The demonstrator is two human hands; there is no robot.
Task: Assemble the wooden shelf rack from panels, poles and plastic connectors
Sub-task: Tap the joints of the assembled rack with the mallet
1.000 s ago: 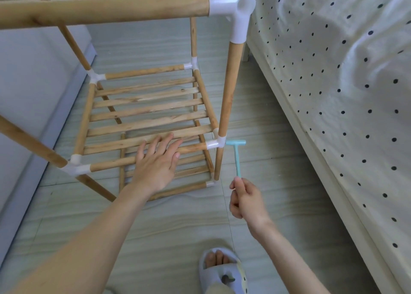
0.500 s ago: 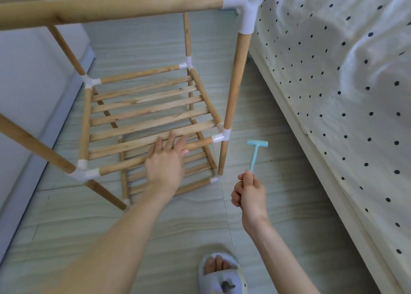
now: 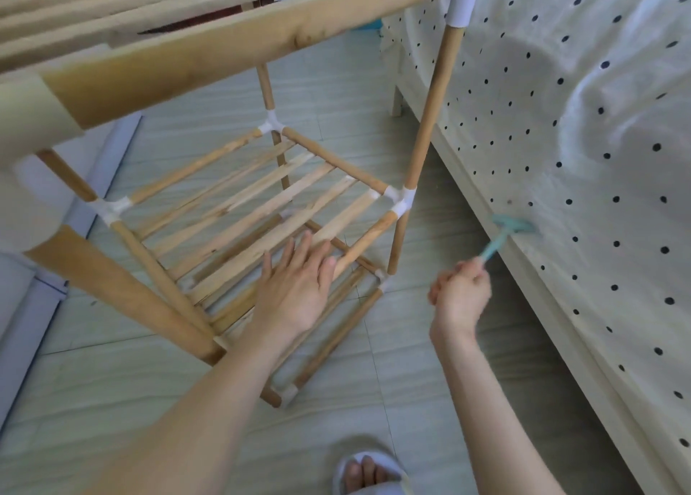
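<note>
Wooden slatted rack with white plastic connectors stands upright on floor.

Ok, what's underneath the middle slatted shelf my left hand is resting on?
Through the gaps in the middle shelf you can see a lower shelf of wooden slats near the tiled floor. The left hand and forearm cover part of it, so what lies beneath them is hidden.

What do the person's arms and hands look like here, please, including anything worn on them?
Both forearms are bare, with no sleeves in view. The left hand and right hand show no gloves, rings, watch or bracelets. The right hand is motion-blurred, so small details cannot be told.
</note>
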